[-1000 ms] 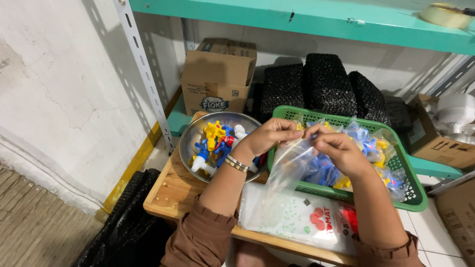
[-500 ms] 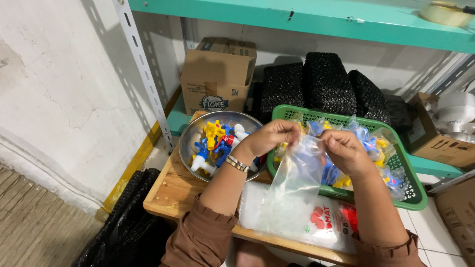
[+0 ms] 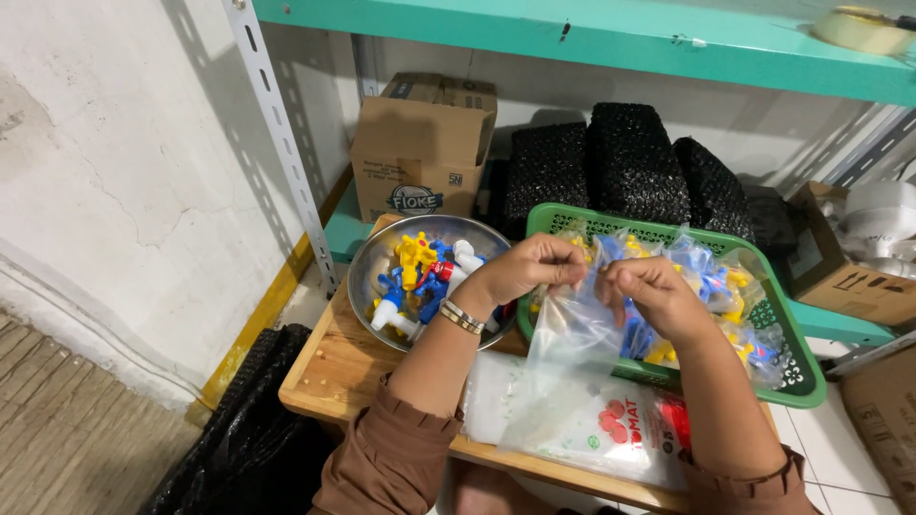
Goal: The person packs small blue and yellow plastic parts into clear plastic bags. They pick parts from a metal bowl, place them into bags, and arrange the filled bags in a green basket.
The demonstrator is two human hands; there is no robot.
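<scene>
**2 hands pinch the mouth of a clear bag above the desk**

The left hand [image 3: 530, 267] and the right hand [image 3: 654, 291] meet close together, each clenched on the top edge of a clear plastic bag [image 3: 572, 329]. The fingertips of both grip the bag's mouth, and the bag hangs down from them, slack and see-through, in front of the green basket [image 3: 797, 377]. A bracelet [image 3: 461, 317] sits on the left wrist.

The basket holds more clear bags filled with blue and yellow plastic pieces [image 3: 711, 277]. Just left of it stands a round metal bowl [image 3: 367, 272] heaped with loose plastic taps [image 3: 425, 272] in blue, yellow, white and red. Bowl and basket both rest on a low wooden desk [image 3: 329, 367]. A flat pack of plastic bags [image 3: 611, 429] with a red print lies on the desk beneath the hanging bag.

Behind, a cardboard box [image 3: 420, 143] and black mesh bundles [image 3: 630, 162] sit on a teal shelf [image 3: 348, 229].
</scene>
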